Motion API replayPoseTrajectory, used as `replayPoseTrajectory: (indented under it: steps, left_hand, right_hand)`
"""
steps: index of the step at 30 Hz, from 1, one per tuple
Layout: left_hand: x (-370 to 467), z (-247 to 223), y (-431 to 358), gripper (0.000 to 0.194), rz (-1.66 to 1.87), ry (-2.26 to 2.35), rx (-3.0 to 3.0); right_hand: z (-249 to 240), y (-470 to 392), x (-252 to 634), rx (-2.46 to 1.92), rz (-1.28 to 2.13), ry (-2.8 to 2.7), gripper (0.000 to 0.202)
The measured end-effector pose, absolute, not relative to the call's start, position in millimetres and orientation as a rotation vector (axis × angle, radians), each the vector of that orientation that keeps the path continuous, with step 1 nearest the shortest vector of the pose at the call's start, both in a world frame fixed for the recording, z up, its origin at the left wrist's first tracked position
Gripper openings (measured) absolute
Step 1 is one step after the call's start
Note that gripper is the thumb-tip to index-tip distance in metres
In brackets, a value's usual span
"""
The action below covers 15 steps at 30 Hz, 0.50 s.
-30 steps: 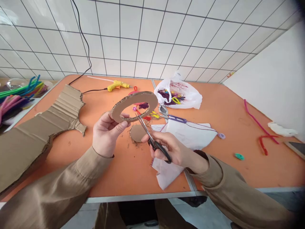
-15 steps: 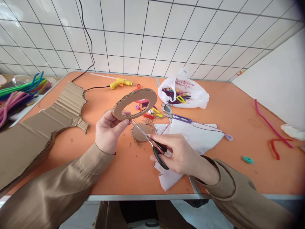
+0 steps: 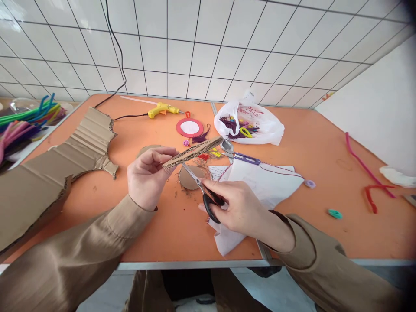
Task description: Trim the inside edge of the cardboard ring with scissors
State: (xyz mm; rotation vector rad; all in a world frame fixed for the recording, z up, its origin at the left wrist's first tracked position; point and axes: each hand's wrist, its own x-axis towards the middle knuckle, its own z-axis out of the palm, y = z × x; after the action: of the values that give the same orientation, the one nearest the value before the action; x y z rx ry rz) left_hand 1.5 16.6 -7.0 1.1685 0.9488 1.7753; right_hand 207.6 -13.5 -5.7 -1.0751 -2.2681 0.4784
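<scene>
Left hand (image 3: 146,177) pinched cardboard piece (image 3: 192,153), edge showing; right hand (image 3: 239,204) held scissors (image 3: 197,180), tips just beside it. Glue gun (image 3: 160,109) lay near far edge of table (image 3: 156,236).

An orange table (image 3: 156,238) with metal edging and a metal seam carries everything. At its left lies a large, ragged-edged piece of cardboard (image 3: 42,186); toward the back rests a yellow glue gun (image 3: 162,109), with a thin white stick (image 3: 138,101) behind it. Near the middle are a red-rimmed white disc (image 3: 189,127), a pink bead (image 3: 186,143), a purple tassel (image 3: 200,138) and a cardboard disc (image 3: 189,177) ringed by dark crumbs. A white plastic bag (image 3: 271,130) sits behind a spread white cloth (image 3: 266,184). Farther right lie lilac (image 3: 310,184) and teal (image 3: 334,213) coils, plus red (image 3: 370,199) and magenta (image 3: 367,162) fuzzy stems.
</scene>
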Motion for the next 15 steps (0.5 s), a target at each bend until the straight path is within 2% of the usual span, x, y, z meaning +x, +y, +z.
replayPoseTrajectory:
  steps: [4,8,15]
  left_hand:
    - [1.7,-8.0,16.2,0.021,1.783,0.952,1.179]
    - [2.0,-8.2,15.8,0.018,1.754,1.049,1.165]
    - [4.2,-7.2,14.4,0.019,1.781,1.118,1.247]
  right_hand:
    - [-5.9,-15.1,206.4,-1.078,0.513,-2.265,0.040]
    - [-7.6,-16.2,205.5,-1.113,0.395,-2.326,0.041]
    - [-5.3,-19.7,201.3,-1.122,0.203,-2.418,0.033]
